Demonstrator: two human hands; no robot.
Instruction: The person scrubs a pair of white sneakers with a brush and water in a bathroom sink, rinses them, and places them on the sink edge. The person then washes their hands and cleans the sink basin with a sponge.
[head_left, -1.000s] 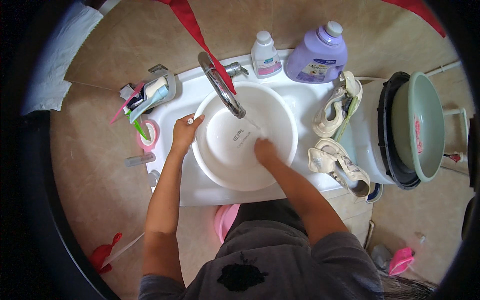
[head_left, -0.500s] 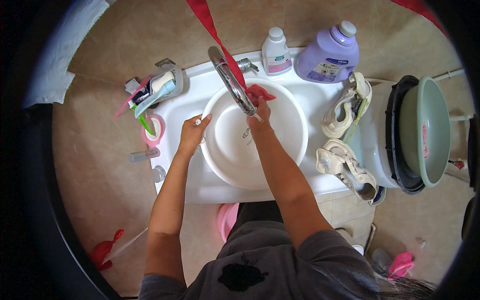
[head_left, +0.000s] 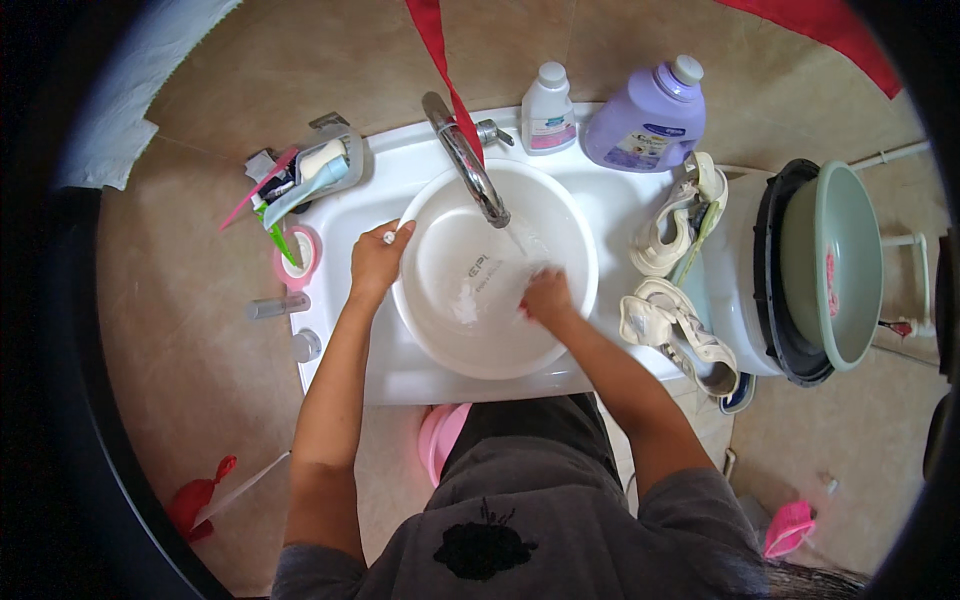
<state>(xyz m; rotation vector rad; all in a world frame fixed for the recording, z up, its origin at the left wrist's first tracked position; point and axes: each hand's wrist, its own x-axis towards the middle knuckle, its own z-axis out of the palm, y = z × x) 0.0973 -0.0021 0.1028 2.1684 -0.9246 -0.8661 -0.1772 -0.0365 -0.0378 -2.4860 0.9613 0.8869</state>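
Note:
A round white basin (head_left: 452, 345) sits in the sink under the curved chrome tap (head_left: 466, 165), and a thin stream of water runs into it. My left hand (head_left: 376, 266) grips the basin's left rim, with a small white piece showing by its fingers. Inside the basin, toward its right side, my right hand (head_left: 550, 297) is closed and slightly blurred. A little red cloth (head_left: 525, 306) peeks out at its fingertips; the rest is hidden by the hand. Shallow water appears to cover the basin's bottom. Behind the tap hangs a red strip (head_left: 440, 60).
On the sink's back ledge stand a white bottle (head_left: 548, 110) and a large purple jug (head_left: 645, 118). White shoes (head_left: 690, 335) lie at the right, beside stacked tubs (head_left: 855, 265). At the left are a container of toiletries (head_left: 325, 165) and a pink tape roll (head_left: 300, 255).
My right hand has moved from under the tap toward me and to the right, lower in the basin, taking the red cloth along. My left hand stays on the rim. The view shifted slightly.

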